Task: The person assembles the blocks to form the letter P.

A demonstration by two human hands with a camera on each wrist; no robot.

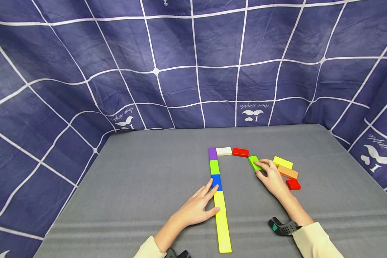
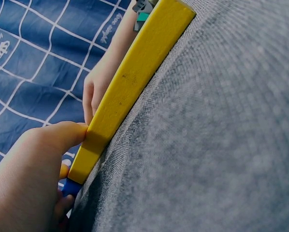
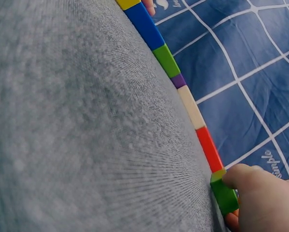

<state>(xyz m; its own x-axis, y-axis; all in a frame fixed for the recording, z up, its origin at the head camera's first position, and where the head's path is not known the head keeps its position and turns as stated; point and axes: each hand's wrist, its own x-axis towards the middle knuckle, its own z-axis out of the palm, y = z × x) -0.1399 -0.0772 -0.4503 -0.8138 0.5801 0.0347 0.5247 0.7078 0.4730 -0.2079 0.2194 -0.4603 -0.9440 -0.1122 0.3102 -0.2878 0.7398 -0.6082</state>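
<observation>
At two o'clock from the left hand [image 1: 195, 208], fingers spread on the block row [image 1: 224, 233], the right hand [image 1: 273, 179] pinches a green block [image 1: 253, 162], likely light and stiff, best held by its sides.

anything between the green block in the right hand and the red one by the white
Nothing visible: only a narrow gap of bare grey surface lies between the green block in the right hand and the red block. The orange block is off to the right.
</observation>
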